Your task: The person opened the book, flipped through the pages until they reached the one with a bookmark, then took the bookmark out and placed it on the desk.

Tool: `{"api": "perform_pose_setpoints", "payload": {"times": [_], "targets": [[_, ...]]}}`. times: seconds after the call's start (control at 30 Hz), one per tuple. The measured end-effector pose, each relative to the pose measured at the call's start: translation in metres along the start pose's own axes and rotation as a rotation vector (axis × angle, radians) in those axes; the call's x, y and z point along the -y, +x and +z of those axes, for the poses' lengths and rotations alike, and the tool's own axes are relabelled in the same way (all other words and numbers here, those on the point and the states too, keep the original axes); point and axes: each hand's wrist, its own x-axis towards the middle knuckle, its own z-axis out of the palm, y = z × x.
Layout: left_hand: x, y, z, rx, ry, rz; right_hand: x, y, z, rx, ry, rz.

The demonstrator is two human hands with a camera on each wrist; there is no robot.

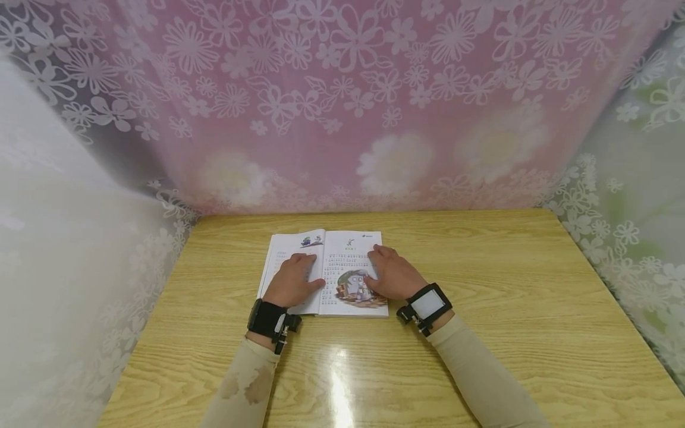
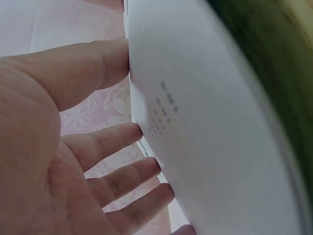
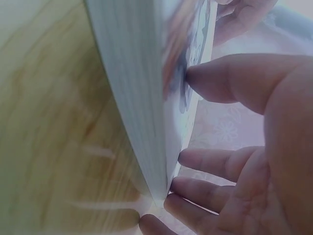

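An open book [image 1: 348, 244] lies on the wooden table, with text and small colour pictures on both pages. My left hand [image 1: 293, 282] rests on the left page, its thumb tip near the centre fold. In the left wrist view the fingertips [image 2: 155, 166] touch the white page. On the right page, my right hand [image 1: 396, 273] lies over the outer edge, thumb on the large illustration [image 1: 350, 288]. The right wrist view shows the thick page block [image 3: 132, 98] side-on, with the thumb and fingertips [image 3: 183, 157] on the page and the little finger down by the table.
The wooden table [image 1: 514, 285] stretches out on both sides of the book. A pink floral curtain [image 1: 342, 107] hangs along its far edge, with pale floral sheets [image 1: 75, 249] at the sides. Both wrists wear black straps with small devices [image 1: 428, 304].
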Motion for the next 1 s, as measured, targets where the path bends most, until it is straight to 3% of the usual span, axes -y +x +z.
{"api": "perform_pose_setpoints", "payload": {"times": [0.3, 0.7, 1.0], "targets": [[0.0003, 0.0009, 0.0011, 0.004, 0.024, 0.005, -0.003, 0.0007, 0.0012, 0.014, 0.012, 0.049], [0.0005, 0.0006, -0.0002, 0.011, 0.018, 0.005, 0.0005, 0.0014, -0.001, 0.005, -0.045, 0.013], [0.0, 0.0009, 0.0017, 0.013, 0.009, -0.001, 0.0, 0.0005, -0.001, -0.036, 0.001, -0.007]]}}
